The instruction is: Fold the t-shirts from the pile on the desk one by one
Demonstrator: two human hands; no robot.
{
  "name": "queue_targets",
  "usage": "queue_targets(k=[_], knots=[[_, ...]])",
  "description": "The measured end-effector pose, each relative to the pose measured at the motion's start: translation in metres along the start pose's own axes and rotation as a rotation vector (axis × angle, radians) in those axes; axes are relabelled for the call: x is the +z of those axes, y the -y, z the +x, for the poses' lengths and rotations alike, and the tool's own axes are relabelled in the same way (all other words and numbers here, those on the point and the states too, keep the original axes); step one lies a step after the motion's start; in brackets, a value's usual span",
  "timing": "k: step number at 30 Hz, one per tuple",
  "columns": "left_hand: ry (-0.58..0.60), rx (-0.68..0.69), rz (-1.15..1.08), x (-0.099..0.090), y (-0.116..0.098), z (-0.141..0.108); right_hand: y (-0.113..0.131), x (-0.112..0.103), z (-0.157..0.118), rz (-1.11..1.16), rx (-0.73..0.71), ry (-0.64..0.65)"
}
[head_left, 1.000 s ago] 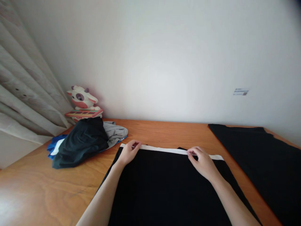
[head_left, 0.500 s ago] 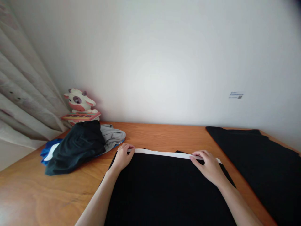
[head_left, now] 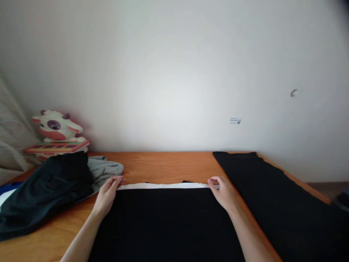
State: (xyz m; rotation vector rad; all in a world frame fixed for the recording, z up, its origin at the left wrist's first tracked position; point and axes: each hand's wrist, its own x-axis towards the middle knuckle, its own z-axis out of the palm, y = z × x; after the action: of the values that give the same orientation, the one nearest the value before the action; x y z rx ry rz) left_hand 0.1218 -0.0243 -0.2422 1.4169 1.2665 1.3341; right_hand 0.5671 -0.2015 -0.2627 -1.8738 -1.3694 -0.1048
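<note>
A black garment (head_left: 166, 222) with a white band along its far edge lies spread in front of me; its exact kind cannot be made out. My left hand (head_left: 107, 194) pinches the left end of the white band (head_left: 163, 185). At the right end, my right hand (head_left: 222, 193) has thumb and fingers closed on the same band. Both forearms reach in from the lower edge, along the sides of the cloth. The garment's near part runs out of view.
Another black cloth (head_left: 261, 189) lies flat on the right of the wooden table (head_left: 160, 163). To the left is a heap of dark and grey clothes (head_left: 54, 193), with a cow toy holding a keyboard (head_left: 58, 133) behind it. A white wall (head_left: 174, 91) stands behind the table.
The view has turned to the right, so the toy and clothes heap appear farther left. My left hand has shifted outward to the band's left corner; my right hand still holds the right end.
</note>
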Motion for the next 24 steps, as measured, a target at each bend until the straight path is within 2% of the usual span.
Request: queue_targets(k=[4, 6, 8, 12, 15, 19, 24], knots=[[0.185, 0.213, 0.616, 0.006, -0.012, -0.011, 0.021, -0.004, -0.003, -0.006, -0.126, 0.043], [0.195, 0.289, 0.825, 0.008, -0.015, -0.014, 0.032, -0.004, -0.005, 0.001, -0.18, 0.092], [0.2, 0.299, 0.942, 0.008, -0.016, -0.016, 0.042, -0.002, -0.007, 0.005, -0.205, 0.139], [0.305, 0.306, 1.031, 0.009, -0.017, -0.016, 0.055, 0.003, -0.012, 0.016, -0.187, 0.26], [0.33, 0.304, 1.061, 0.012, -0.017, -0.015, 0.058, 0.004, -0.013, -0.005, -0.125, 0.325], [0.368, 0.341, 0.994, 0.015, -0.015, -0.015, 0.059, 0.004, -0.011, -0.003, -0.082, 0.36], [0.404, 0.24, 1.015, 0.02, -0.014, -0.018, 0.059, 0.005, -0.009, 0.05, -0.089, 0.364]])
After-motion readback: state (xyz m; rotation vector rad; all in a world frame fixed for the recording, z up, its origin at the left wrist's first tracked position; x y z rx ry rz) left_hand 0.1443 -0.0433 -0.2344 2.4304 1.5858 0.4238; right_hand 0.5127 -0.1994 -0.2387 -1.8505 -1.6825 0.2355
